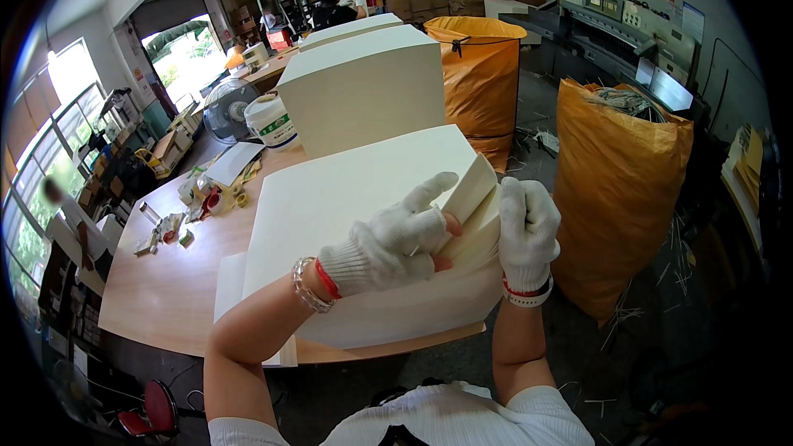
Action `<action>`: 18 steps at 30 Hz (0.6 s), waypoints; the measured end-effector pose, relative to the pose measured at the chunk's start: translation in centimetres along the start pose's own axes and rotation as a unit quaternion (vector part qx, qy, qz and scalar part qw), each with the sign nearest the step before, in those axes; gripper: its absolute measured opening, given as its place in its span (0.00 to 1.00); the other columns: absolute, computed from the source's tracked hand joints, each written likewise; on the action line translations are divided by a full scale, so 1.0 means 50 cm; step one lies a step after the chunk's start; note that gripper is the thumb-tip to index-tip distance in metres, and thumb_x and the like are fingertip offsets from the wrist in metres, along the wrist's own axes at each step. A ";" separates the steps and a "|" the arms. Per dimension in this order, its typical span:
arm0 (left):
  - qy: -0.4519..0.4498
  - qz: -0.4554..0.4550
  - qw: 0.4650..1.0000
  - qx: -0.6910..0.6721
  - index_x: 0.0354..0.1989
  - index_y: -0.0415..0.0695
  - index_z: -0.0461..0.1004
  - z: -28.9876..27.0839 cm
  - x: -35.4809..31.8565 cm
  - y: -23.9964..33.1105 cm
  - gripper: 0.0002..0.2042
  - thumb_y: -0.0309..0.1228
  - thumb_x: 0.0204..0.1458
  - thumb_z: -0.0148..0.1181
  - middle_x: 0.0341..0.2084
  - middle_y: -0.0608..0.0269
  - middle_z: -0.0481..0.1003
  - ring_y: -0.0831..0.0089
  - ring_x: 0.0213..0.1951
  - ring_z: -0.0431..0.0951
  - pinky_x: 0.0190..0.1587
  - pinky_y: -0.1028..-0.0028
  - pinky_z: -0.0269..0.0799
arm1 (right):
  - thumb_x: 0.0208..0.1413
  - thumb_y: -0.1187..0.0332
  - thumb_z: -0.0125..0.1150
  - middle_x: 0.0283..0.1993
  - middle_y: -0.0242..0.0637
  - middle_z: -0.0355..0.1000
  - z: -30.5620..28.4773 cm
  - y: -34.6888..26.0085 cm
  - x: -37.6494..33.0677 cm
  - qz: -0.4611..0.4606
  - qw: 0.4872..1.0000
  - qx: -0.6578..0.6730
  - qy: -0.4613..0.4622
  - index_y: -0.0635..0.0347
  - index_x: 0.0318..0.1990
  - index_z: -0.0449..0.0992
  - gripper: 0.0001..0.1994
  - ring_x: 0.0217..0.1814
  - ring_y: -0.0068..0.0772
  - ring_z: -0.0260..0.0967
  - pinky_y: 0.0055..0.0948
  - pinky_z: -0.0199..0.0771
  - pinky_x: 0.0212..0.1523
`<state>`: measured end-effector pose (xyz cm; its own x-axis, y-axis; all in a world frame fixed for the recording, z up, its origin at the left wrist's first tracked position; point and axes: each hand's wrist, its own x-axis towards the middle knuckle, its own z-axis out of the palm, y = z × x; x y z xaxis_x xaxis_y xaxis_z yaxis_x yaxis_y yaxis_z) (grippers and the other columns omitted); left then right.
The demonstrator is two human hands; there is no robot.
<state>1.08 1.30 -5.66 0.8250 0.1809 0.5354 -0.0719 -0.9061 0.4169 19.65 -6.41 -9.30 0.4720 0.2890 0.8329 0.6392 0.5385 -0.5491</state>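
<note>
A thick stack of large off-white paper sheets (355, 190) lies in front of me on the table. Its near right corner is bent up into a fanned bundle of sheets (472, 186). My right hand (527, 223), in a white knit glove, is closed round the outer edge of that bundle. Across the top of the stack reaches my left hand (392, 239), gloved too, with two bare fingertips poking out. Its fingers are apart and rest against the raised sheets; parts of the sheet edges are hidden behind them.
Behind stands a taller paper stack (363, 91). A white bucket (271, 122), a fan (231, 111) and tape rolls (216, 202) are to the left on the wooden table (165, 281). Orange sacks (619, 198) stand at right, before a large machine (611, 21). Other people are farther off.
</note>
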 end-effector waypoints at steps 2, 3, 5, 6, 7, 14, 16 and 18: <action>-0.004 -0.010 1.000 -0.002 0.54 0.53 0.72 0.000 0.001 0.001 0.25 0.19 0.45 0.64 0.63 0.46 0.66 0.54 0.56 0.73 0.54 0.66 0.71 | 0.60 0.75 0.60 0.23 0.40 0.66 -0.008 0.006 0.001 0.025 0.999 0.012 -0.020 0.68 0.26 0.70 0.11 0.25 0.34 0.65 0.34 0.65 0.28; -0.013 -0.026 1.000 -0.004 0.49 0.49 0.74 -0.005 0.000 0.008 0.20 0.18 0.45 0.64 0.62 0.44 0.66 0.52 0.56 0.73 0.53 0.65 0.72 | 0.60 0.75 0.61 0.23 0.40 0.65 -0.009 0.009 0.001 0.038 0.999 0.020 -0.031 0.68 0.26 0.70 0.11 0.25 0.34 0.65 0.34 0.65 0.28; -0.044 -0.055 0.998 -0.004 0.44 0.45 0.75 -0.010 0.001 0.017 0.17 0.17 0.44 0.63 0.61 0.43 0.67 0.52 0.55 0.75 0.52 0.65 0.72 | 0.61 0.75 0.60 0.23 0.40 0.65 -0.010 0.006 0.003 0.038 0.998 0.024 -0.046 0.68 0.26 0.70 0.11 0.25 0.35 0.64 0.35 0.65 0.28; -0.066 -0.068 0.996 -0.002 0.44 0.45 0.75 -0.011 0.004 0.019 0.17 0.16 0.44 0.62 0.61 0.43 0.68 0.52 0.53 0.75 0.52 0.65 0.72 | 0.61 0.75 0.60 0.23 0.40 0.65 -0.012 0.004 0.005 0.038 0.998 0.024 -0.054 0.68 0.26 0.70 0.11 0.25 0.35 0.64 0.35 0.65 0.28; -0.088 -0.080 0.993 0.000 0.45 0.45 0.75 -0.012 0.007 0.023 0.18 0.15 0.43 0.61 0.61 0.44 0.68 0.53 0.52 0.76 0.51 0.66 0.73 | 0.61 0.75 0.60 0.23 0.40 0.65 -0.009 0.006 0.004 0.010 0.999 0.008 -0.035 0.67 0.26 0.70 0.11 0.25 0.35 0.64 0.35 0.65 0.28; -0.024 -0.034 0.999 0.006 0.49 0.49 0.75 -0.005 -0.002 0.006 0.21 0.23 0.43 0.71 0.64 0.44 0.63 0.50 0.56 0.73 0.54 0.69 0.71 | 0.61 0.75 0.60 0.23 0.39 0.65 -0.008 0.004 0.002 0.051 0.998 0.002 -0.038 0.67 0.26 0.70 0.11 0.25 0.35 0.64 0.34 0.65 0.28; -0.005 -0.014 0.999 0.032 0.44 0.47 0.76 -0.004 0.002 0.003 0.19 0.26 0.43 0.74 0.63 0.44 0.65 0.53 0.54 0.75 0.52 0.66 0.72 | 0.61 0.75 0.60 0.23 0.39 0.65 -0.011 0.006 0.002 0.042 0.998 0.000 -0.038 0.67 0.26 0.70 0.11 0.25 0.35 0.64 0.34 0.66 0.29; 0.000 -0.015 0.999 0.033 0.43 0.46 0.76 -0.003 0.002 0.002 0.17 0.26 0.44 0.74 0.63 0.43 0.65 0.52 0.55 0.75 0.52 0.65 0.72 | 0.60 0.75 0.60 0.24 0.40 0.66 -0.013 0.005 0.003 0.045 0.998 0.000 -0.045 0.67 0.26 0.69 0.11 0.25 0.35 0.65 0.34 0.66 0.29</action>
<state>1.09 1.28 -5.46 0.8266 0.2076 0.5231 -0.0103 -0.9238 0.3828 20.28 -6.76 -9.37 0.4711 0.4054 0.7834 0.5965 0.5078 -0.6215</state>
